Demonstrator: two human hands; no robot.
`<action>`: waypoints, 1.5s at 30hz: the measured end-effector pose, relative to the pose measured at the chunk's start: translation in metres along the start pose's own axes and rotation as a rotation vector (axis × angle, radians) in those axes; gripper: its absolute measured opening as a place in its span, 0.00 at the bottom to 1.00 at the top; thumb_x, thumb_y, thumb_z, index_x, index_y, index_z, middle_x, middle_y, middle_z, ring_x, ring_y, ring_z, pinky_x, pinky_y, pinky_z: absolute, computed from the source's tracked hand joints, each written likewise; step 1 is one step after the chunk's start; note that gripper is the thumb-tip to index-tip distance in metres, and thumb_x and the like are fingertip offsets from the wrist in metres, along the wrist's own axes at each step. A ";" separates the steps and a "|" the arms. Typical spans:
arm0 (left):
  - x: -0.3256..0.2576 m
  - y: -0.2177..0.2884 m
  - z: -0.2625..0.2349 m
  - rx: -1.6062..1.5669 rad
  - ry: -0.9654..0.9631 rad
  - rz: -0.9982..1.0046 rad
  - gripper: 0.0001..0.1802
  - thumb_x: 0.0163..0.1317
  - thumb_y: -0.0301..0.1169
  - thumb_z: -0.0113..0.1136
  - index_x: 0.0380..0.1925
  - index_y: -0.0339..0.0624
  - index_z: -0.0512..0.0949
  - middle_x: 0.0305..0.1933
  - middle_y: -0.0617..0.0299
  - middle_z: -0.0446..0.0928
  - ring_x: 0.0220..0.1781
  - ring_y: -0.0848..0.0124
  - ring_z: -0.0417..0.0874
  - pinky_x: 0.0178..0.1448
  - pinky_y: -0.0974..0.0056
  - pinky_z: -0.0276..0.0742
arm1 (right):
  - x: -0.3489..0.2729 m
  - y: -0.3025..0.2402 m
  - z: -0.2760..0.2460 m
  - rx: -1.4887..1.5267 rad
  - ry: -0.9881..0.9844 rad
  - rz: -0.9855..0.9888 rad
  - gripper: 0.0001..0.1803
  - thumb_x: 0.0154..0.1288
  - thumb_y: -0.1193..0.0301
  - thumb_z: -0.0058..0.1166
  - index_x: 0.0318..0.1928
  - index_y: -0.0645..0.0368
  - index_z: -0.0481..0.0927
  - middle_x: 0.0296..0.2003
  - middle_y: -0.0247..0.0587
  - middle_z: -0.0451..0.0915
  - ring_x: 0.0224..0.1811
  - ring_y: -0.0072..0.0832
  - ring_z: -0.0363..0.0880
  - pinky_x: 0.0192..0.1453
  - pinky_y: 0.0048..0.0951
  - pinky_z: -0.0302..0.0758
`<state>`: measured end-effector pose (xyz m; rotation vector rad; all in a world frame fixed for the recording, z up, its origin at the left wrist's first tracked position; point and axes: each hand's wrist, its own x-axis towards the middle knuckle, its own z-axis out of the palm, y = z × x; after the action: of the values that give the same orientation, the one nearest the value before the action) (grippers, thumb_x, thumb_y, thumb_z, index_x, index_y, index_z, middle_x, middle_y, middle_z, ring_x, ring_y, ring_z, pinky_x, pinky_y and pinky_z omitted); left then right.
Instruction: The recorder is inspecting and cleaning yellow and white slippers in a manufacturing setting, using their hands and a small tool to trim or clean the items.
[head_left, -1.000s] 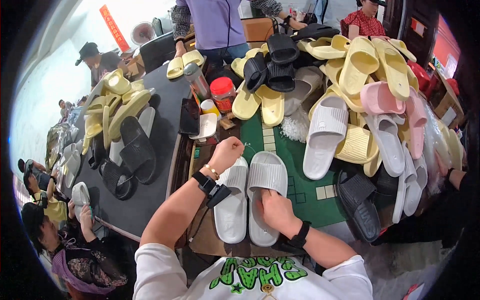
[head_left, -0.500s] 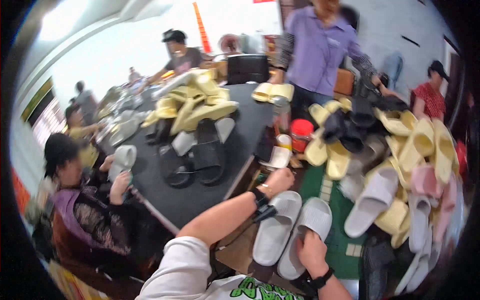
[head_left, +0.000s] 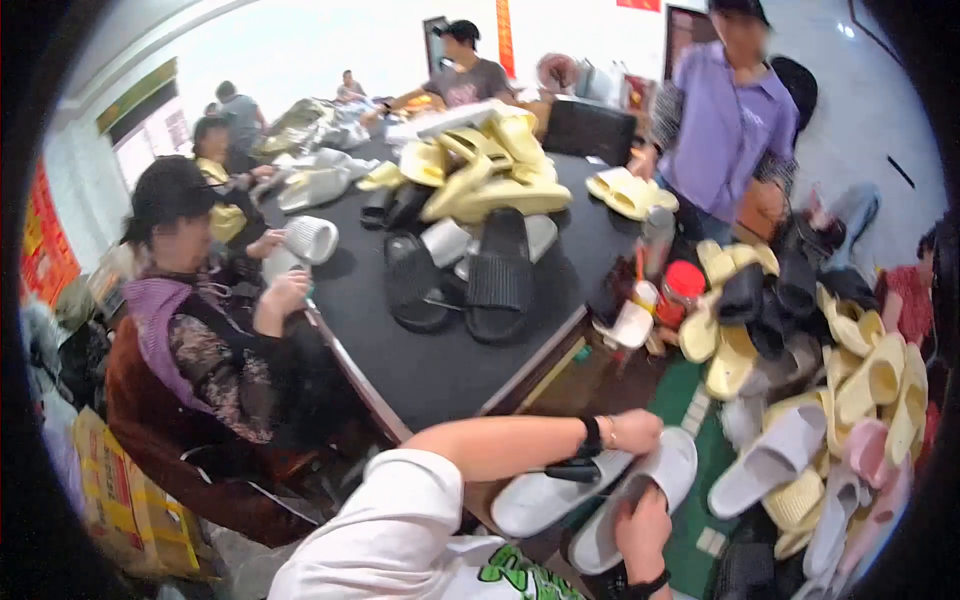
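Two light grey slide slippers lie side by side in front of me. My left hand (head_left: pixel 634 431) is closed above the toe of the left slipper (head_left: pixel 535 502), beside the right one's strap; its fingertips are hidden. My right hand (head_left: pixel 643 528) has its fingers curled at the foot opening of the right slipper (head_left: pixel 600 535), gripping it near the strap edge. A dark band is on each wrist. Under the slippers is a green surface (head_left: pixel 715 475) with pale squares.
At right lies a heap of yellow slippers (head_left: pixel 872 375) with black, grey and pink ones. A red-lidded jar (head_left: pixel 682 290) stands before me. Black slippers (head_left: pixel 500 285) and a yellow pile (head_left: pixel 500 165) lie on the dark table (head_left: pixel 420 375). A seated co-worker (head_left: pixel 195 300) holds a light slipper (head_left: pixel 310 240).
My view has turned left. My left hand has moved right, over the slippers' toe ends. The right hand stays at the right slipper's opening.
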<state>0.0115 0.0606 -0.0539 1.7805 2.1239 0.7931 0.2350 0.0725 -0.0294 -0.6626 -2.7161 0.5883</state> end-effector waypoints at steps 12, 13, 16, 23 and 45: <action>0.004 0.020 -0.051 -0.308 0.018 -0.221 0.12 0.62 0.34 0.58 0.34 0.33 0.79 0.34 0.49 0.82 0.35 0.60 0.83 0.41 0.59 0.77 | 0.015 -0.013 -0.010 0.014 -0.148 0.067 0.23 0.60 0.65 0.55 0.51 0.69 0.69 0.44 0.63 0.75 0.32 0.58 0.81 0.33 0.54 0.79; 0.010 0.020 -0.050 -0.309 0.020 -0.216 0.12 0.62 0.34 0.58 0.34 0.33 0.79 0.34 0.49 0.82 0.35 0.60 0.83 0.41 0.59 0.77 | 0.015 -0.013 -0.011 0.016 -0.143 0.058 0.24 0.61 0.65 0.55 0.51 0.69 0.69 0.44 0.63 0.75 0.31 0.58 0.81 0.32 0.53 0.79; 0.021 0.009 -0.045 -0.151 -0.029 -0.251 0.10 0.59 0.31 0.57 0.31 0.33 0.79 0.37 0.46 0.82 0.36 0.53 0.83 0.42 0.56 0.78 | 0.012 -0.013 -0.013 0.032 -0.111 0.009 0.24 0.61 0.65 0.54 0.52 0.69 0.68 0.44 0.63 0.75 0.28 0.58 0.80 0.32 0.53 0.79; 0.030 -0.023 -0.020 0.232 -0.230 0.125 0.09 0.59 0.30 0.52 0.27 0.37 0.78 0.33 0.45 0.79 0.37 0.45 0.80 0.44 0.47 0.76 | 0.009 -0.018 -0.012 -0.004 -0.185 0.035 0.22 0.61 0.64 0.54 0.50 0.66 0.70 0.42 0.60 0.77 0.35 0.56 0.81 0.35 0.55 0.78; -0.031 0.035 -0.055 -0.216 0.091 0.025 0.06 0.63 0.28 0.55 0.34 0.35 0.76 0.37 0.49 0.77 0.43 0.51 0.79 0.48 0.55 0.76 | -0.008 -0.022 -0.051 0.284 0.283 -0.202 0.08 0.57 0.74 0.58 0.38 0.60 0.83 0.27 0.46 0.81 0.29 0.42 0.83 0.33 0.38 0.79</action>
<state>0.0180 0.0205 0.0059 1.6909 1.9869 1.0847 0.2518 0.0674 0.0235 -0.3633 -2.3406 0.7478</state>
